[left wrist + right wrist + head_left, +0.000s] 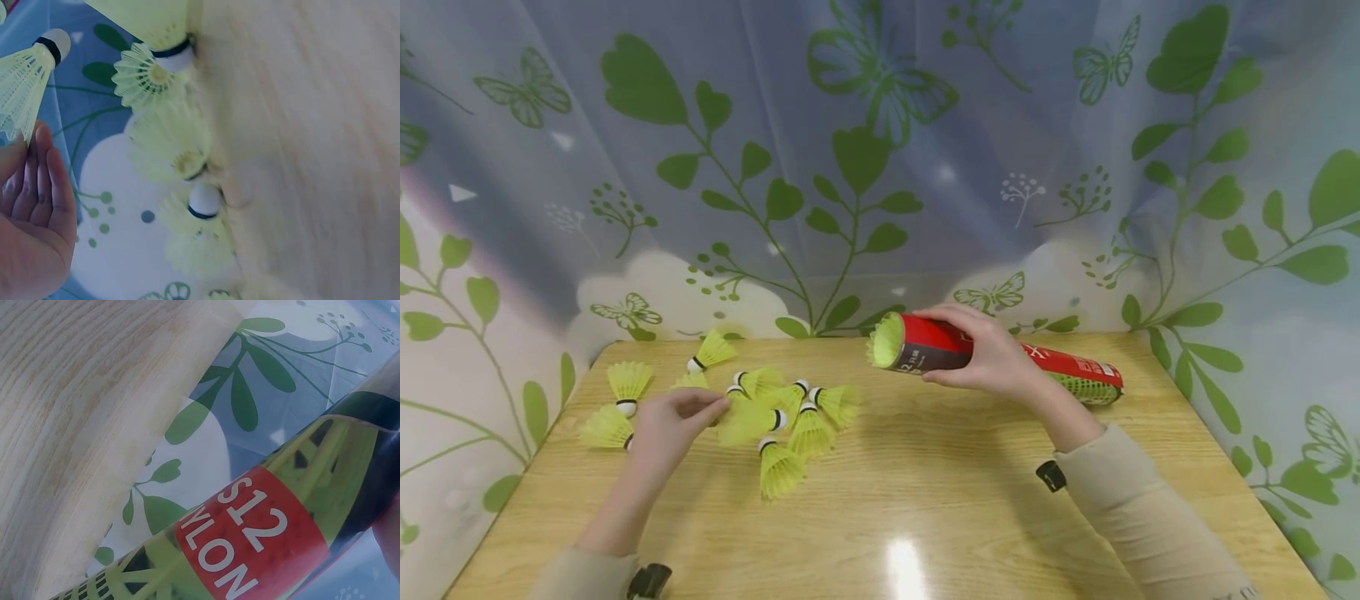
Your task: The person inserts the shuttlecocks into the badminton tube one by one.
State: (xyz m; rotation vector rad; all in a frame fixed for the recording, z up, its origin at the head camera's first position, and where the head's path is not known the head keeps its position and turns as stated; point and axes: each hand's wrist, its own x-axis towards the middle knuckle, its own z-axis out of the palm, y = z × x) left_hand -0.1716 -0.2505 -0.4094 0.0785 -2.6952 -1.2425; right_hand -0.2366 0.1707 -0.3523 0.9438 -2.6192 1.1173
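Note:
Thumb and fingertips of the left hand (662, 429) pinch a yellow shuttlecock (748, 421) by the edge of its skirt, its white base pointing right. In the left wrist view this held shuttlecock (25, 84) tilts up with its base highest. The right hand (992, 354) grips a red shuttlecock tube (928, 340) around its body, tilted so its left end is higher. A yellow skirt (887, 342) sticks out of that end. Through the clear part of the tube (150, 569), more yellow netting shows in the right wrist view. Fingers under the tube are partly hidden.
Several loose yellow shuttlecocks lie on the wooden table (880, 517), including one at the back (715, 348), one left of the left hand (628, 382) and one nearest the front (781, 471). A patterned curtain (925, 233) hangs behind the table's back edge.

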